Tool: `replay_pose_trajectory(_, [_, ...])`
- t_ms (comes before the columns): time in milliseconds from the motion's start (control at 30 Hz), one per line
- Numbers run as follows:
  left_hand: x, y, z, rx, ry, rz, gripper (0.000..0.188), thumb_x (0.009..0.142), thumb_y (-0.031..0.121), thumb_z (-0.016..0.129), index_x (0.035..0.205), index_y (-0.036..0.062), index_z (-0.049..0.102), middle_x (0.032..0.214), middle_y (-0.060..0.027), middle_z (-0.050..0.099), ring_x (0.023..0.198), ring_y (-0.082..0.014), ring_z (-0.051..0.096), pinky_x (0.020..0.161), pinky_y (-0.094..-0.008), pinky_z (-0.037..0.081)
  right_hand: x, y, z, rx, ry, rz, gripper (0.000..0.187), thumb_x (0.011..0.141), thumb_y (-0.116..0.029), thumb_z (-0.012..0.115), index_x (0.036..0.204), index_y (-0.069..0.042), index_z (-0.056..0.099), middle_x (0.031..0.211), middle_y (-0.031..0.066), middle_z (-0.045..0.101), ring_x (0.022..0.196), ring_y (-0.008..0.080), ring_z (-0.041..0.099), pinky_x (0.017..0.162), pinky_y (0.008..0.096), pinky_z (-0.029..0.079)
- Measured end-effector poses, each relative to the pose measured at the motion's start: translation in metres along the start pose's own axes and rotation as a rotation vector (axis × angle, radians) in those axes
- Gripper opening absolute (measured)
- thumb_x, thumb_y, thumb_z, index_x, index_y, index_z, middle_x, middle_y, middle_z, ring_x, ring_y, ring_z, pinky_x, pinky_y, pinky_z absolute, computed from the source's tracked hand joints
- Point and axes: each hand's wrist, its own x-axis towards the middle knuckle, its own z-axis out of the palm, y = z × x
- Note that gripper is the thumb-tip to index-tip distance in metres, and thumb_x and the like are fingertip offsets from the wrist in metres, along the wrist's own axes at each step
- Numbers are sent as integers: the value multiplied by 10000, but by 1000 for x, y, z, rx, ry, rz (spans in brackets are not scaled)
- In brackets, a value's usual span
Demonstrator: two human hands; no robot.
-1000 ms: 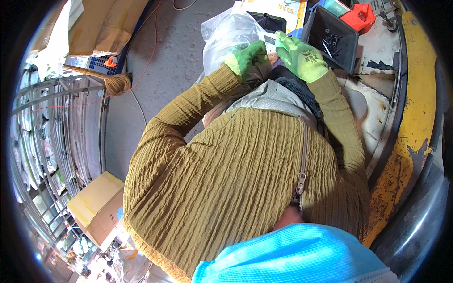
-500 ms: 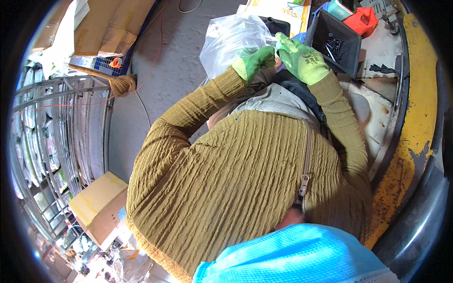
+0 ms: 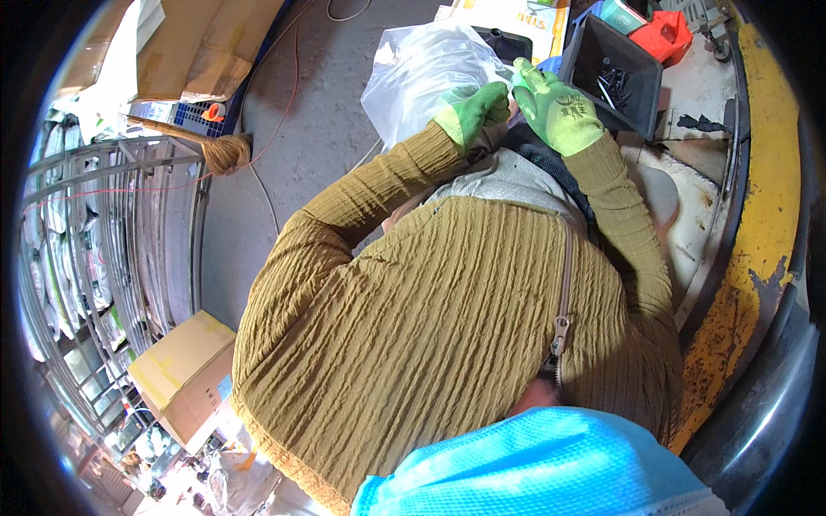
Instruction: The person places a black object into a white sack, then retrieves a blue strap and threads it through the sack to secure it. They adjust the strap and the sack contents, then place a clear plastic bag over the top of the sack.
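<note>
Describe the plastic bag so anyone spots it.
Start at the grey floor, upper centre-left. At its right, the gloved left hand partly covers the plastic bag: crumpled and translucent, unlike the opaque black bin beside the right hand.

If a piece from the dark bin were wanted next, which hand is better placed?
Probably the right hand: it appears right beside the dark bin, while the left hand is farther off, near the clear plastic bag.

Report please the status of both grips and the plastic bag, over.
Left grip curled at clear plastic bag. Right grip at bag's right edge; hold on bag unclear. Dark bin close beyond right grip.
</note>
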Motion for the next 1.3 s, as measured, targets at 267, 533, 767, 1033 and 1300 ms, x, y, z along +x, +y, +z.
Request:
replay_pose_trajectory(267, [-5, 1, 2, 168, -111, -14, 215, 847, 241, 563, 811, 31, 593, 709, -18, 558, 629, -84, 523, 549, -199, 411, -7, -13, -14, 11, -71, 148, 424, 894, -342, 432, 1279, -165, 440, 979, 202, 602, 830, 372, 603, 693, 453, 492])
replay_pose_trajectory(533, [7, 2, -13, 69, -84, 60, 247, 854, 201, 549, 998, 4, 583, 881, -94, 604, 812, -182, 577, 739, -300, 475, -13, -10, -19, 30, 34, 110, 428, 878, -331, 449, 1283, -203, 391, 963, 183, 587, 785, 362, 618, 664, 464, 499])
replay_pose_trajectory(767, [15, -22, -13, -166, -133, 24, 365, 850, 261, 548, 1054, -42, 558, 973, -139, 608, 851, -223, 598, 790, -332, 487, -15, -6, -12, 87, 6, 19, 410, 887, -290, 456, 1294, -260, 420, 891, 194, 580, 749, 369, 596, 638, 452, 489])
replay_pose_trajectory(1033, [7, -10, 7, -611, -186, -273, 454, 852, 452, 518, 1042, 41, 546, 964, -109, 583, 852, -223, 571, 807, -385, 451, -18, -6, -2, 24, 55, 3, 400, 874, -287, 484, 1271, -259, 443, 862, 152, 570, 702, 343, 603, 570, 430, 490])
replay_pose_trajectory(1300, [13, -4, 9, -405, 58, -332, 305, 850, 329, 554, 1026, 80, 560, 872, -50, 560, 767, -180, 552, 744, -340, 501, -19, -15, -6, -47, -46, 118, 386, 892, -337, 443, 1260, -221, 451, 895, 171, 583, 750, 349, 613, 616, 465, 493])
